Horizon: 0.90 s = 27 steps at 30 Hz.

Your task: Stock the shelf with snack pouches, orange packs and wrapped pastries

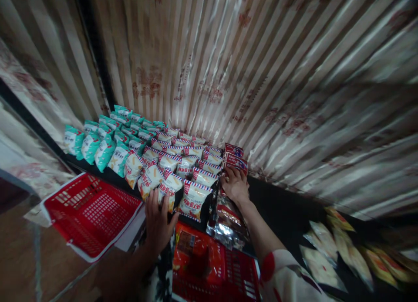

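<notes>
My left hand [159,225] is at the front of the snack bags, fingers spread, its tips against a white snack bag [170,188] with red lettering and a striped edge. My right hand [235,185] lies palm down on a row of dark red snack packets [235,162], its fingers spread across them. Nearer to me, shiny brown and silver packets [228,219] stretch below that hand. Several more white bags stand in rows between my hands and the back. Whether the right fingers pinch any packet edge is not clear.
Teal snack bags [106,151] stand in rows at the left. A red basket [94,215] sits at lower left. Below me another red basket [241,271] holds an orange-red package [196,254]. Pale packets [321,267] lie on the black shelf at right. A patterned curtain [209,66] hangs behind.
</notes>
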### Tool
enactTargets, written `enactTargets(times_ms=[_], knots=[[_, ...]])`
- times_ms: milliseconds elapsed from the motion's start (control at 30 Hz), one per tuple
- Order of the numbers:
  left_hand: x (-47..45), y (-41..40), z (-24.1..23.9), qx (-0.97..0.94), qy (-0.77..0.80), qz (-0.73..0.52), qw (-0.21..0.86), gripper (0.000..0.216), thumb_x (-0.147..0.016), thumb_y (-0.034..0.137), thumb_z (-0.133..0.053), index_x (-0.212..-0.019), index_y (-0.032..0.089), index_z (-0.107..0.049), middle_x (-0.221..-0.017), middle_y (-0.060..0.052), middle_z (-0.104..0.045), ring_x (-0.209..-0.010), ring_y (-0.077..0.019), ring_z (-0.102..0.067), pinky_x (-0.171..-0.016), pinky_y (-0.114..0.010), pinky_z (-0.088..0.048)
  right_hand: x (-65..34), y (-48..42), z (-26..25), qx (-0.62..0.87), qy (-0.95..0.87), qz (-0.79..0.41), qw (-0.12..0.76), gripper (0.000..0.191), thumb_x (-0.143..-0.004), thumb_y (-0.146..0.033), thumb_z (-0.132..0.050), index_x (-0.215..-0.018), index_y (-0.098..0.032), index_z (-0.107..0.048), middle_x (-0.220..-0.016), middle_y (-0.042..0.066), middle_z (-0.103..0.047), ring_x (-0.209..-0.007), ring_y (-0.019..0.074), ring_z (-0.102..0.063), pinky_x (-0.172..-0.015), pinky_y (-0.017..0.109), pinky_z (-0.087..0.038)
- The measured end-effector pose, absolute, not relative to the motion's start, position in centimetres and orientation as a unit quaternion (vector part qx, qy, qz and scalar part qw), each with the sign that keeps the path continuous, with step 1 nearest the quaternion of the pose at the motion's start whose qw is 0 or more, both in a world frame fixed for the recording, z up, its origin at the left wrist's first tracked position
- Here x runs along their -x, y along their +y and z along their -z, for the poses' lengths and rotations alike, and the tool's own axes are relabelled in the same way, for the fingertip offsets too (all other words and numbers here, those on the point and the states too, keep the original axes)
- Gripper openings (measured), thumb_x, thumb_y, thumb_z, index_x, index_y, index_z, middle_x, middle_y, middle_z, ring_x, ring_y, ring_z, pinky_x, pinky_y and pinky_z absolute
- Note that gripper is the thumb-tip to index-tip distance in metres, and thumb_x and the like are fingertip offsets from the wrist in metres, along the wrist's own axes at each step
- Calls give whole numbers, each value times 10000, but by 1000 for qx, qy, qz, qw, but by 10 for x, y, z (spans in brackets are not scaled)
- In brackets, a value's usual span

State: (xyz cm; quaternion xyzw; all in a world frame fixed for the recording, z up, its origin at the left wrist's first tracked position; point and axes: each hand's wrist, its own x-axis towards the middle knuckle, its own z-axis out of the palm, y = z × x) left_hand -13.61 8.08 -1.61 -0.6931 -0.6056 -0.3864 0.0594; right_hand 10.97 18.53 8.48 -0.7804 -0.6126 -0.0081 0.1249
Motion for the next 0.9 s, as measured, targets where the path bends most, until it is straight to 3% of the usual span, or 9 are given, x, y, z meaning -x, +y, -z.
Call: enactTargets(times_ms=[200,433,667,900], knots=[[135,84,23,698,-601,387,43,534,-823,260,-570,-1323,185,-398,-1472,-205,-163,-1342,-394,-193,-1007,-574,-300,-111,186,-82,784,-609,4,121,472,-839,-378,-388,-1293,-277,-468,-1410,-4,-397,-1311,308,-253,-1033,513,-292],[131,89,26,689,-616,380,36,562,-830,301,-556,-1336,138,-371,-1309,-218,-411,-1236,-355,-377,-967,-527,-355,-111,187,-80,781,-613,17,117,476,-836,-383,-392,-1295,-281,-470,-1396,2,-414,-1293,302,-275,-1026,499,-303],[130,93,25,687,-603,405,30,580,-819,319,-568,-1327,144,-349,-1336,-214,-391,-1289,-372,-304,-975,-555,-331,-112,187,-80,781,-613,27,113,474,-841,-375,-383,-1299,-290,-468,-1404,-5,-403,-1291,303,-272,-1014,497,-315],[126,101,30,683,-589,428,58,501,-818,300,-562,-1257,119,-399,-1256,-213,-442,-1268,-365,-338,-963,-547,-363,-113,187,-79,783,-613,26,105,480,-846,-392,-377,-1303,-276,-464,-1414,0,-392,-1298,304,-267,-1013,491,-320]])
